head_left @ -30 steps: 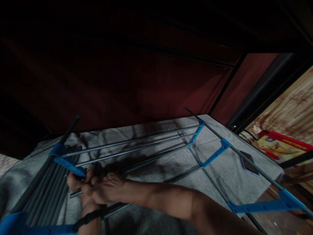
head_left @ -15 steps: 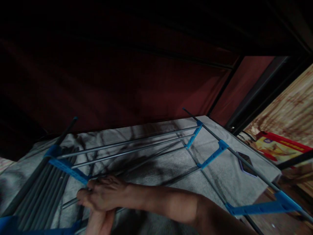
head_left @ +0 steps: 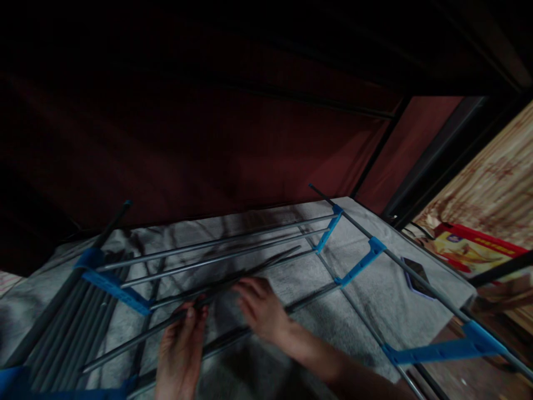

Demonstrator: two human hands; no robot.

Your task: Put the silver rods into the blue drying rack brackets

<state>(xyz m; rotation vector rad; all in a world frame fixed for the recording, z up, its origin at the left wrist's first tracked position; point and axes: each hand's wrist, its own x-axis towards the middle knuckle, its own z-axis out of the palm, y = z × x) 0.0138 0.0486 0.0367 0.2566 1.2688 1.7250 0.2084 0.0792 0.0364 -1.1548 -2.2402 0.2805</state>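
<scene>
A rack frame of grey metal rods and blue plastic connectors [head_left: 358,265] lies over a grey cloth surface [head_left: 375,289]. My left hand [head_left: 181,347] pinches a loose grey rod [head_left: 195,305] that slants from lower left to upper right. My right hand [head_left: 260,308] is curled on the same rod further along, near its middle. Two fitted rods [head_left: 216,250] span between a blue connector at the left [head_left: 112,280] and one at the right [head_left: 328,230].
A bundle of spare grey rods [head_left: 62,333] lies at the left. A dark phone [head_left: 416,275] rests on the cloth at the right. A dark red fabric wall stands behind. A red and yellow box [head_left: 470,250] sits at the far right.
My right hand moved from the left blue connector rightwards to the rod's middle. My left hand came up from below and took the loose rod, which now lies slanted across the frame.
</scene>
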